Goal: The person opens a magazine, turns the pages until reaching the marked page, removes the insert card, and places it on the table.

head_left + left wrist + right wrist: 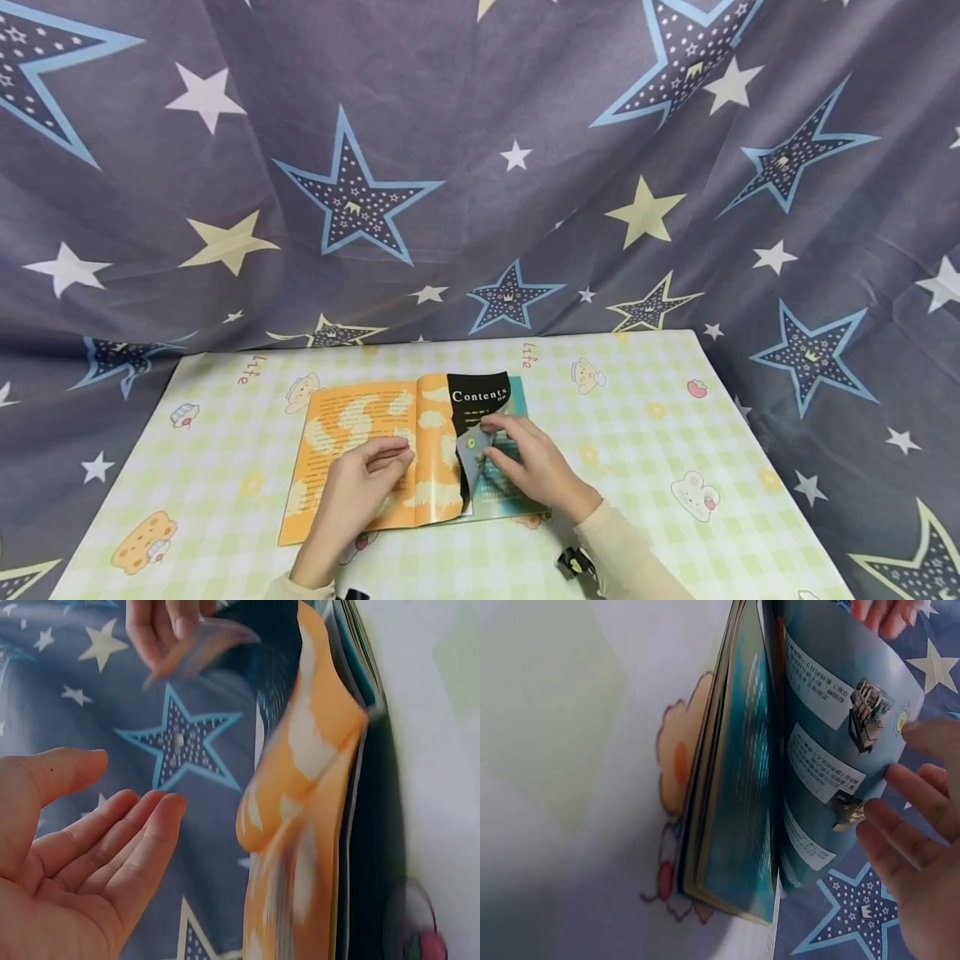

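An open magazine [450, 483] lies on the table, with an orange left page [322, 492]. A page marked "Contents" [480, 396] on black stands lifted, its free edge curling leftward. Its blue-grey underside [821, 727] carries text blocks and small pictures. Against that curling edge lie the extended fingers of my right hand [543, 471], thumb apart from them in the right wrist view. A teal page [502, 492] is below. Over the orange pages hovers my left hand [371, 479], holding nothing; the left wrist view shows its palm [82, 885] with loosely bent fingers.
The table [637, 517] has a green checked cover with printed cartoon animals. Behind it and at both sides hangs a dark curtain [465, 208] with stars. Dark wrist devices [573, 562] sit at the sleeves [630, 554].
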A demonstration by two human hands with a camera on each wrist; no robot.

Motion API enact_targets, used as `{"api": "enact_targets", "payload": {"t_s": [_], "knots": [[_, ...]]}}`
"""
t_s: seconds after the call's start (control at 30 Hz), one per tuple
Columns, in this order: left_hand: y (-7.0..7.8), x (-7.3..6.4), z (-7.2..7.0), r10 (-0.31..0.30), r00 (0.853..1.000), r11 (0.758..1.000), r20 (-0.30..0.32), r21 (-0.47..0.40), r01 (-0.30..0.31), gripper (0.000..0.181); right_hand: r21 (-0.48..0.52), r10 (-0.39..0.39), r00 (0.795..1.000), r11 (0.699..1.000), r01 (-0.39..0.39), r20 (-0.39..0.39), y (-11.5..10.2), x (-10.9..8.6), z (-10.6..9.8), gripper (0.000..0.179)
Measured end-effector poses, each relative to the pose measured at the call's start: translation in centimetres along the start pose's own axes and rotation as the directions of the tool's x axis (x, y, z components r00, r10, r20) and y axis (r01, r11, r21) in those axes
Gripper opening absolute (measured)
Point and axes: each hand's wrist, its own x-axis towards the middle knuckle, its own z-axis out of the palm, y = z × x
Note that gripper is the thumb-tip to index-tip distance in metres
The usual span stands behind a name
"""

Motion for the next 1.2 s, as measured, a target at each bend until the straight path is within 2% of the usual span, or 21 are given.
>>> {"api": "enact_targets", "payload": {"t_s": [0.23, 0.4, 0.53, 0.67, 0.83, 1.07, 1.2], "knots": [[0.4, 0.4, 1.8, -0.001, 0.999, 0.998, 0.046, -0.067, 0.004, 0.035, 0.135, -0.002, 0.995, 0.991, -0.012, 0.104, -1.0, 0.3, 0.6, 0.039], [0.2, 0.4, 2.9, -0.003, 0.997, 0.99, 0.082, -0.138, 0.014, 0.034, 0.149, 0.007, 0.99, 0.988, -0.029, 0.141, -1.5, 0.3, 1.0, 0.039], [-0.1, 0.4, 3.6, -0.003, 0.995, 0.972, 0.104, -0.234, 0.028, 0.029, 0.15, 0.004, 0.989, 0.988, -0.027, 0.15, -1.8, 0.4, 1.1, 0.039], [-0.5, 0.4, 3.6, -0.018, 0.996, 0.971, 0.089, -0.238, 0.039, 0.021, 0.149, -0.02, 0.989, 0.989, -0.002, 0.148, -2.0, 0.5, 1.2, 0.04], [-1.2, 0.3, 2.4, -0.066, 0.997, 0.978, 0.036, -0.198, 0.072, 0.018, 0.148, -0.032, 0.99, 0.989, 0.011, 0.14, -2.1, 0.3, 0.9, 0.042], [-1.9, -0.8, -1.3, -0.076, 0.994, 0.996, -0.081, -0.042, 0.073, 0.02, 0.139, 0.092, 0.983, 0.984, -0.114, 0.158, -1.5, -0.7, -0.5, 0.051], [-2.4, -1.7, -3.7, -0.129, 0.981, 0.992, -0.143, -0.027, 0.127, 0.023, 0.11, 0.148, 0.971, 0.979, -0.171, 0.19, -0.8, -1.4, -1.0, 0.054]]}}
